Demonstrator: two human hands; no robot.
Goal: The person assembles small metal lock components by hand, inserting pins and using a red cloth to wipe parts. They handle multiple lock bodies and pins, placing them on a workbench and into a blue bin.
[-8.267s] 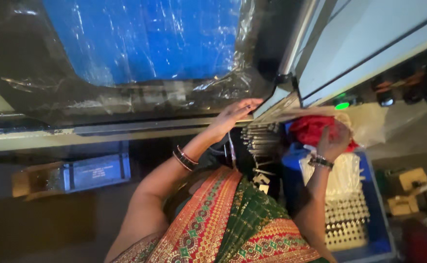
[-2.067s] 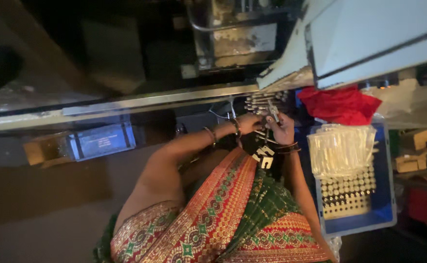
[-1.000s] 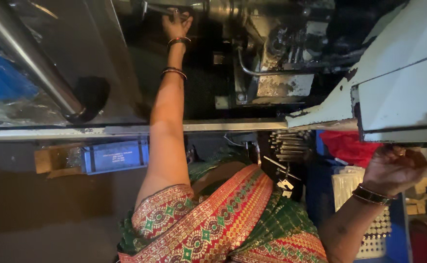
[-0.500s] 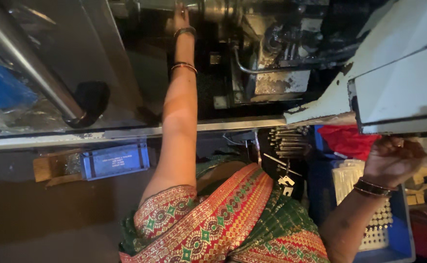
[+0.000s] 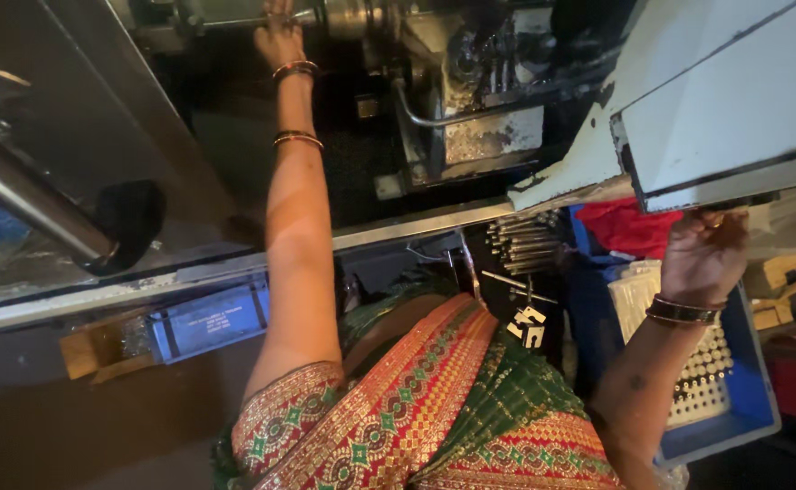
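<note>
Both hands were busy in the head view. Her left hand (image 5: 280, 36) was stretched far up into the open machine, fingers curled about a thin metal rod (image 5: 234, 20) just beside the shiny round chuck (image 5: 354, 16); it looked closed on the rod, though the palm side was hidden. Her right hand (image 5: 702, 254) was raised against the underside of the pale machine cover (image 5: 715, 109), fingers bent; whether it gripped an edge or merely pressed there could not be told.

As a judgement, the rod seemed to be at the chuck's mouth, neither clearly seated nor clearly free, so the work at the spindle looked midway. Plenty seemed left: a blue tray (image 5: 742, 399) by her right side held a pale perforated rack (image 5: 702, 372) studded with small pieces, and a bundle of long metal bars (image 5: 525, 245) lay under the machine's sill.

The rod was slim, straight, grey, and lay level, catching dull light. Oily dark steel surrounded it. A red cloth (image 5: 629, 227) sat behind the tray, and a blue box (image 5: 207, 322) rested on the floor to her left
</note>
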